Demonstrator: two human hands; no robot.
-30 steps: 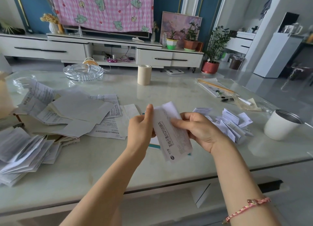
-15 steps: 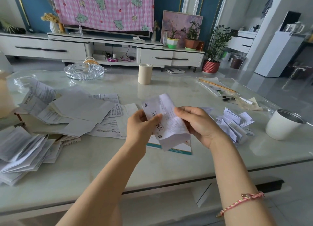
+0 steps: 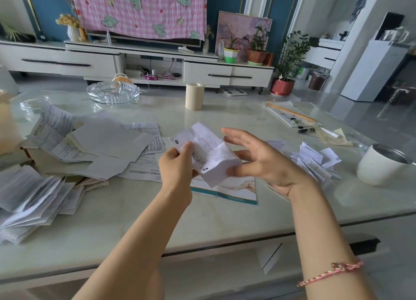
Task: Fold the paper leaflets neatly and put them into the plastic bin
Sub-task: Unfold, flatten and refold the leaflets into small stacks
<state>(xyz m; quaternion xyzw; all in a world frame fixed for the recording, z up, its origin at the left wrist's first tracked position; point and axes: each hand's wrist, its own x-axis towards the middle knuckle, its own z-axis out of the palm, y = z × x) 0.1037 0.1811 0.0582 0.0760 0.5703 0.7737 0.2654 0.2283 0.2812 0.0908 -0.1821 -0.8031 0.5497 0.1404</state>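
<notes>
My left hand (image 3: 176,164) pinches a white printed leaflet (image 3: 208,151) by its left edge, above the table's middle. The leaflet is partly folded, its right part bent downward. My right hand (image 3: 258,160) is spread beside it with straight fingers, the thumb touching the leaflet's lower right corner. Unfolded leaflets (image 3: 101,146) lie spread on the left of the table. A pile of folded leaflets (image 3: 315,160) sits on the right. A teal-edged leaflet (image 3: 236,190) lies flat under my hands. I see no plastic bin that I can name for sure.
A white cup (image 3: 382,164) stands at the right edge. A glass ashtray (image 3: 113,92) and a beige cylinder (image 3: 194,96) stand at the back. Pens and papers (image 3: 292,117) lie back right. More creased leaflets (image 3: 27,198) are stacked at the front left.
My right hand let go of the leaflet and spread its fingers. The leaflet tilted flatter and moved slightly up, still pinched in my left hand.
</notes>
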